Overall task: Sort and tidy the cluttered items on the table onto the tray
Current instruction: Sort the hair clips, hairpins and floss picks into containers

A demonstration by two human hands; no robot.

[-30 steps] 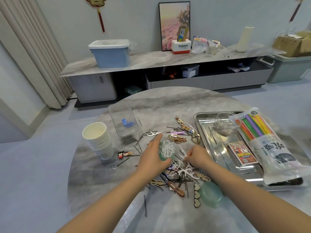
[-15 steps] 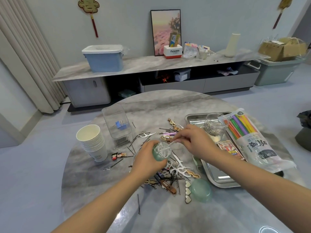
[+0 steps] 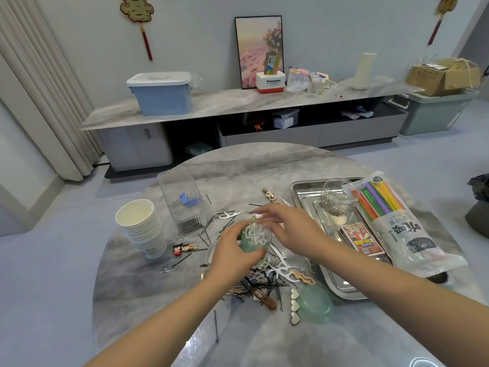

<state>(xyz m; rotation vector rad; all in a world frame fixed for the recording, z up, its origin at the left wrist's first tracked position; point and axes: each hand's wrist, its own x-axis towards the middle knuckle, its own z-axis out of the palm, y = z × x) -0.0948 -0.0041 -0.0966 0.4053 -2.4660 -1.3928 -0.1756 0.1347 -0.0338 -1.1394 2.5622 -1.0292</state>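
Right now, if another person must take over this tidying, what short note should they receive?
Left hand grips the small green jar holding white floss picks.
Right hand hovers at the jar's mouth; whether it holds anything I cannot tell.
Done: glass jar of clips, card box and straw pack lie on the metal tray.
Left: loose floss picks, hairpins, green lid, paper cups remain on the table.
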